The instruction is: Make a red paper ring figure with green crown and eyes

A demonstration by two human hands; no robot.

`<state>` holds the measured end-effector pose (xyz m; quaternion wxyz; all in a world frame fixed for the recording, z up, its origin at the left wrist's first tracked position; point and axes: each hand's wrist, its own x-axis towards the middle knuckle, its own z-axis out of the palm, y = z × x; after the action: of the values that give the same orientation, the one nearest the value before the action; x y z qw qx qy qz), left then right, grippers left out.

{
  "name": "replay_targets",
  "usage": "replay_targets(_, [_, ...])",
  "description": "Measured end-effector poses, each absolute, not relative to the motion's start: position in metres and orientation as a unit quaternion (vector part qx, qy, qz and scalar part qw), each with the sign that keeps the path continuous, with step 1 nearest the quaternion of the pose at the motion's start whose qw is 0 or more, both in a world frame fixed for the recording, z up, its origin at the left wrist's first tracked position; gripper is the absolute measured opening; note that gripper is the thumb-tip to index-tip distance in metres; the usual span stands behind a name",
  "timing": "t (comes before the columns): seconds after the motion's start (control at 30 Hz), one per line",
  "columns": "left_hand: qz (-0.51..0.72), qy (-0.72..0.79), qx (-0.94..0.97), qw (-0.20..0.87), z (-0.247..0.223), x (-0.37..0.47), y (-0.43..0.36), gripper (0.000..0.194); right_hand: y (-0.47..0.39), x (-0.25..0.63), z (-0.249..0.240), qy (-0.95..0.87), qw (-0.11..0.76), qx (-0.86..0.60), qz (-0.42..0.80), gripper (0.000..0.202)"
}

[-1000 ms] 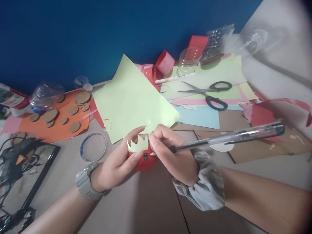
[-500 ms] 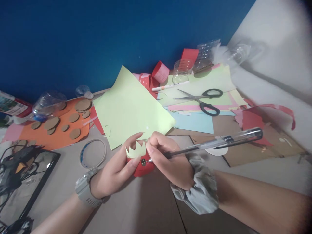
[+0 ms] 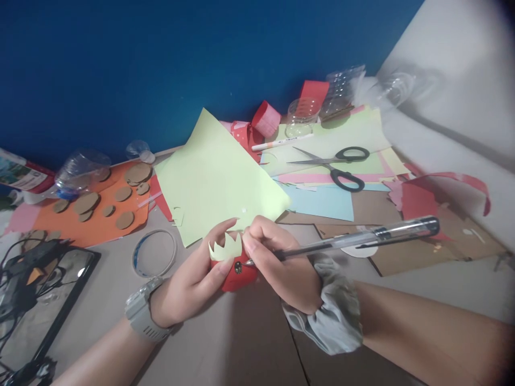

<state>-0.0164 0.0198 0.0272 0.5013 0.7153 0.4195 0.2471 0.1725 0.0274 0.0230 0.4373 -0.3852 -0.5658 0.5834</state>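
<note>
Barely shifted, the right hand (image 3: pixel 281 262) stays clamped on the pen (image 3: pixel 354 238), tip seemingly touching the red ornament (image 3: pixel 237 276) gripped in the left hand (image 3: pixel 193 279)

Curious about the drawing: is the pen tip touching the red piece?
Touching. The head view shows the pen tip meeting a dark spot on the red piece.

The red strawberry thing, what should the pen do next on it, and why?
Probably draw another small dot beside the first. The pen tip in the right hand touches the red piece at one dark mark, while the left hand steadies it.
</note>
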Motion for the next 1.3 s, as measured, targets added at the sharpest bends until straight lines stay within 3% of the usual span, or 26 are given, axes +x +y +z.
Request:
replay_targets(1.07, [0.234, 0.441, 0.718, 0.485, 0.0294, -0.0161, 0.0198, 0.052, 0.0278, 0.1743, 0.0234, -0.569, 0.445, -0.337, 0.604, 0.032])
replay_targets(1.3, [0.291, 0.412, 0.652, 0.566, 0.0288, -0.0145, 0.0199, 0.050, 0.0254, 0.1741, 0.0231, -0.555, 0.477, -0.349, 0.586, 0.032])
